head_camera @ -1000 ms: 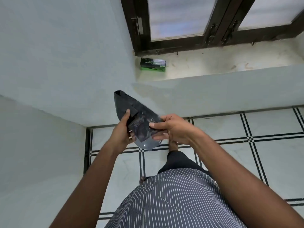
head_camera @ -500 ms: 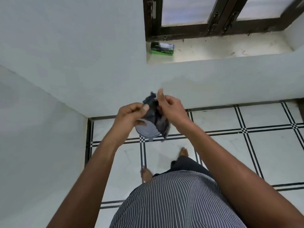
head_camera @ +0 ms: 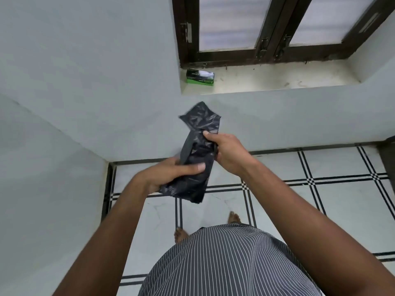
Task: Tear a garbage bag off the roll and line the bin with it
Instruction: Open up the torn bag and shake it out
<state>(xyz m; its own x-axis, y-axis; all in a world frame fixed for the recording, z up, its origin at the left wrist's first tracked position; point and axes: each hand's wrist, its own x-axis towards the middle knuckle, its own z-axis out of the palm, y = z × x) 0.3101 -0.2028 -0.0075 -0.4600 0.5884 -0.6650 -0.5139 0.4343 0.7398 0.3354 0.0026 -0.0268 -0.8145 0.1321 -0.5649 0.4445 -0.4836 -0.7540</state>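
Since a moment earlier the garbage bag had lengthened, upright between both clenched grips, left hand low, right hand above.

A person standing barefoot on a white tiled floor grips a folded black garbage bag in both hands below a window sill. The left hand clasps the bag's lower end, thumb across its front; the right hand closes around its upper part, where a crumpled flap sticks up. A green box rests on the sill's left end, below the dark window frame.
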